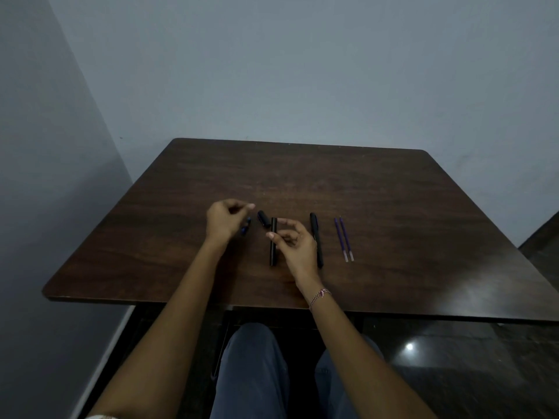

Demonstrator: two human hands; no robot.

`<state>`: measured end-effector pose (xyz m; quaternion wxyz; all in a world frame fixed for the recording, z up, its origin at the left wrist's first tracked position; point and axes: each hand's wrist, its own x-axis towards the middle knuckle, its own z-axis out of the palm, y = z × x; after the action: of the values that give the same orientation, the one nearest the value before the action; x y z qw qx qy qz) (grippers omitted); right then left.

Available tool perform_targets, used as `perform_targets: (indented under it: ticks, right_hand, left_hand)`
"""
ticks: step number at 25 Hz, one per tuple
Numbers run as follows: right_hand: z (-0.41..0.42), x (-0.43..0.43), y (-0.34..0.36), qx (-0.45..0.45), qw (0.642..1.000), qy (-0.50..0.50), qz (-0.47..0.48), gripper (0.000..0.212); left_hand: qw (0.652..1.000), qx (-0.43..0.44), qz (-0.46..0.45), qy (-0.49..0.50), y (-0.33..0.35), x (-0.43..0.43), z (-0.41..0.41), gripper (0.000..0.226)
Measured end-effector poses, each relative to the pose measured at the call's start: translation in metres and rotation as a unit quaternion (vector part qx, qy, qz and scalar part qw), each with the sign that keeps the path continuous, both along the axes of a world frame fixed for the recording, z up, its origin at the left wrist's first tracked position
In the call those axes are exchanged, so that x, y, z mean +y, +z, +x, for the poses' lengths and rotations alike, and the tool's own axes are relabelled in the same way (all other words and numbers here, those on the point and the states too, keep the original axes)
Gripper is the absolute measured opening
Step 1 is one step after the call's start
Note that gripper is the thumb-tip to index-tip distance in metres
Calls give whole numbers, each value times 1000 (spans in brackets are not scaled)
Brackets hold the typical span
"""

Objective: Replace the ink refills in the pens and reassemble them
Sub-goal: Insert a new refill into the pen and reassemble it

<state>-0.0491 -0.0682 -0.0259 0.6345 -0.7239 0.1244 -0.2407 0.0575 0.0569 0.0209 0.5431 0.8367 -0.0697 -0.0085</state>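
A black pen barrel (pixel 273 252) lies upright in the view at the table's middle. My right hand (pixel 295 241) pinches it between thumb and forefinger near its upper half. A short black cap (pixel 263 219) lies just left of the barrel's top. My left hand (pixel 225 220) hovers left of the cap with fingers curled, and a short blue pen part (pixel 245 228) sticks out from its lower fingers. A whole black pen (pixel 316 240) lies right of my right hand. Further right lie two purple refills (pixel 344 238), side by side.
The dark wooden table (pixel 393 207) stands against a grey wall. Its near edge crosses above my knees (pixel 254 367). A thin bracelet (pixel 320 295) sits on my right wrist.
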Motion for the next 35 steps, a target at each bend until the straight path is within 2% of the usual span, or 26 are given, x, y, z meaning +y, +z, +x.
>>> perform_targets:
  ticks: [2, 6, 10, 13, 18, 20, 23, 28, 31, 35]
  right_hand:
    - [-1, 0, 3, -9, 1000, -2, 26, 29]
    - [-5, 2, 8, -31, 998, -22, 53, 28]
    - [-9, 3, 14, -37, 997, -19, 66, 29]
    - [-12, 10, 20, -40, 991, -43, 118, 28]
    - [-19, -13, 45, -25, 991, -33, 131, 13]
    - [-21, -44, 58, 20, 995, -29, 96, 18]
    - [-23, -91, 65, 124, 988, -87, -10, 22]
    - [-22, -130, 59, 239, 940, -142, -198, 13]
    - [-19, -134, 56, 298, 913, -132, -244, 14]
    - [-19, -135, 59, 322, 907, -119, -245, 18]
  left_hand:
    - [992, 26, -89, -91, -6, -12, -19, 15]
    - [968, 48, -205, -135, -18, -19, -37, 17]
    - [958, 84, -242, -130, -20, -20, -41, 18]
    - [949, 100, -273, -119, -15, -27, -43, 12]
    - [953, 48, -273, -124, -2, -38, -41, 15]
    - [958, 35, -259, -119, -3, -42, -42, 16]
    - [953, 62, -278, -105, -13, -45, -46, 18]
    - [952, 91, -283, -66, -20, -44, -49, 31]
    - [961, 70, -264, -48, -20, -44, -50, 34]
    - [958, 54, -282, -19, -19, -45, -56, 30]
